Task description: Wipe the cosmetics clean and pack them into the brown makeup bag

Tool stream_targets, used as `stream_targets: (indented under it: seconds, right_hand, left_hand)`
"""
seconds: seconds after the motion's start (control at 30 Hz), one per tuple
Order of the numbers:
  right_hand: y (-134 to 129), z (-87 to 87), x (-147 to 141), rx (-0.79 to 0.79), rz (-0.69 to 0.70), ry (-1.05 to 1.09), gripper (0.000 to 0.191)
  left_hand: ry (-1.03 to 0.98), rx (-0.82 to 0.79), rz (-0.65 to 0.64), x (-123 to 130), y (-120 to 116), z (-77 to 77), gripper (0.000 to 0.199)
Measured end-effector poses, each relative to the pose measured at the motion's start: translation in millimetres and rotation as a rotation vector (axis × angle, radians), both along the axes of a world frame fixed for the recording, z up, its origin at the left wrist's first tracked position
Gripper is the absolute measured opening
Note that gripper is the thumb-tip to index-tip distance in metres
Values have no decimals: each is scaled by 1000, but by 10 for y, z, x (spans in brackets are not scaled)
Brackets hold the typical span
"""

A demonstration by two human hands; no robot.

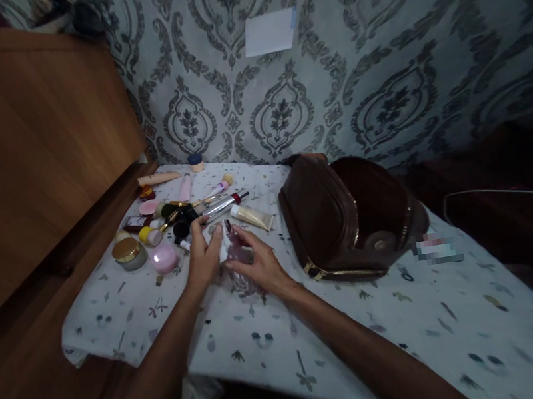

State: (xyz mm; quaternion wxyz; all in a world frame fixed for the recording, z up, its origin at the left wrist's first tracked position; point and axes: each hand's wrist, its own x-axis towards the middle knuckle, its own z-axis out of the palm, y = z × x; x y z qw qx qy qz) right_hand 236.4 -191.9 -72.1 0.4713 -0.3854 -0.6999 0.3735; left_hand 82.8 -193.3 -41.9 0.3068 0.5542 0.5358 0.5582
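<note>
My right hand (262,264) is closed around a clear pinkish glass bottle (238,252), shaped like a perfume bottle, with a narrow shiny top. It is held upright, low over the patterned cloth. On the bottle's left side, my left hand (203,255) pinches a white piece, seemingly a tissue (222,250), against the glass. A cream-coloured tube (252,217) lies just beyond my hands. Close to my left fingers are a silver tube with a red band (221,205) and a small round black item (181,230).
Right of my hands stands an open brown zip bag (323,217). Left are a gold-lidded jar (129,253), a pink round container (164,259), a yellow-capped bottle (150,236) and several cosmetics. A wooden cabinet (33,128) borders the left; a patterned wall (278,113) stands behind.
</note>
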Motion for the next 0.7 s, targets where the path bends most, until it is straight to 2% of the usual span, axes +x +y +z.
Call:
stream_targets:
  seconds: [0.13,0.37,0.57,0.7]
  right_hand:
    - [-62,44,13,-75,155,107,76]
    - [-129,79,8,-192,368,199,71]
    - [-226,70,-61,-79,351,98,65]
    - [-223,66,-129,-169,330,249,73]
  left_hand:
    - [-165,9,-23,-29,7,57,39]
    - [-498,-21,-1,-45,72,23,42]
    - [-657,-58,15,-33,38,94,44]
    - [-637,-68,-16,41,3,82,50]
